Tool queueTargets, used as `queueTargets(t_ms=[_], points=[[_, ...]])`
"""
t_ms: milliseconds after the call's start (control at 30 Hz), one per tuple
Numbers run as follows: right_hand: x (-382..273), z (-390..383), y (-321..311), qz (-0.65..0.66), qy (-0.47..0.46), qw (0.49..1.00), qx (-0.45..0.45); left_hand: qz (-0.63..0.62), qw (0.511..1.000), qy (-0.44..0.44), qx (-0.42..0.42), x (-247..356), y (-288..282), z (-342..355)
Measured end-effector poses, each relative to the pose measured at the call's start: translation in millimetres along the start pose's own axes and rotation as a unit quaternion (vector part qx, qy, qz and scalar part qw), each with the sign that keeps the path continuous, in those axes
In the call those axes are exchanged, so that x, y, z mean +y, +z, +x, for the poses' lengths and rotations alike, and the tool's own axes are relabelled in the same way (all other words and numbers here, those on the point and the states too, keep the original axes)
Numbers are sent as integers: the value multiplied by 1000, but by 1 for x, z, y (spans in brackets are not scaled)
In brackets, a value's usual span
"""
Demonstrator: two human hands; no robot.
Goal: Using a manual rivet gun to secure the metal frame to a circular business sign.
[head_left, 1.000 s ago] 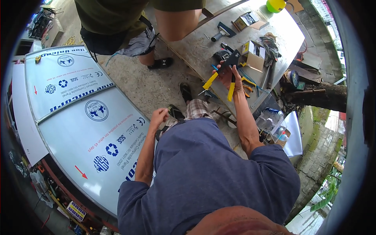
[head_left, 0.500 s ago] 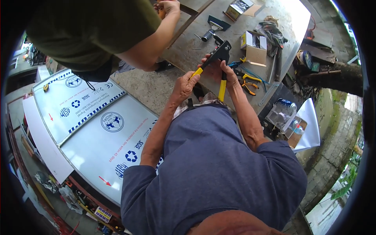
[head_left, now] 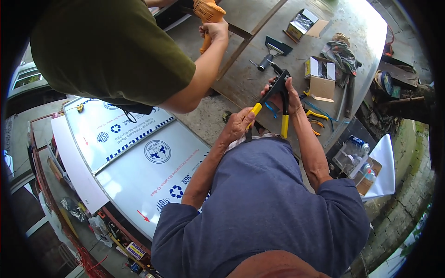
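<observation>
A hand riveter with a black body and yellow grips is held before my waist, over the near edge of the table, its handles spread. My left hand is wrapped round the yellow grip of one handle. Close to the tool's head, my right hand clasps the body, thumb on one side and fingertips showing on the other. The second yellow grip hangs free below it. Pliers with yellow-orange handles lie on the table beside my right forearm.
A co-worker at the left holds an orange power drill. On the table are a scraper-like tool, two opened boxes and a crumpled rag. Film-covered panels lie left. A clear bin stands right.
The view has shifted, so the scene sits lower and further right. My right hand's thumb has moved up onto the riveter's head. More of the co-worker's drill shows.
</observation>
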State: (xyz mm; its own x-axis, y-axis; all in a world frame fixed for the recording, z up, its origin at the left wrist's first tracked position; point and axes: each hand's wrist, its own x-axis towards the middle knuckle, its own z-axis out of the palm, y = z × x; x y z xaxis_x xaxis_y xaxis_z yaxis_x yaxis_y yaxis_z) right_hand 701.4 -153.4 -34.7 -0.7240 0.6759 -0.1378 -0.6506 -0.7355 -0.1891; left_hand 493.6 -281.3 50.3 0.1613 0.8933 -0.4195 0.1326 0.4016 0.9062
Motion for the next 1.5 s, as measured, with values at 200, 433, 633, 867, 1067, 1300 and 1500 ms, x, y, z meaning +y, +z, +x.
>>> queueTargets(t_ms=[200, 433, 633, 867, 1067, 1300, 1500], points=[[3, 15, -20, 29, -2, 1000, 2, -103, 991, -66, 47, -62, -32, -5], [-1, 18, -20, 31, 15, 999, -21, 43, 942, -220, 249, -177, -77, -46], [-1, 18, -18, 11, 9, 1000, 1, 191, 861, -386, 269, -261, -69, -103], [2, 19, -19, -5, 2, 1000, 2, 224, 912, -284, 193, -328, -60, -135], [3, 17, -21, -6, -4, 1000, 10, 182, 918, -295, 192, -314, -53, -130], [3, 19, -22, -11, -2, 1000, 1, 172, 914, -299, 213, -320, -51, -132], [5, 19, -20, -9, -12, 1000, 17, 183, 925, -263, 203, -338, -56, -134]])
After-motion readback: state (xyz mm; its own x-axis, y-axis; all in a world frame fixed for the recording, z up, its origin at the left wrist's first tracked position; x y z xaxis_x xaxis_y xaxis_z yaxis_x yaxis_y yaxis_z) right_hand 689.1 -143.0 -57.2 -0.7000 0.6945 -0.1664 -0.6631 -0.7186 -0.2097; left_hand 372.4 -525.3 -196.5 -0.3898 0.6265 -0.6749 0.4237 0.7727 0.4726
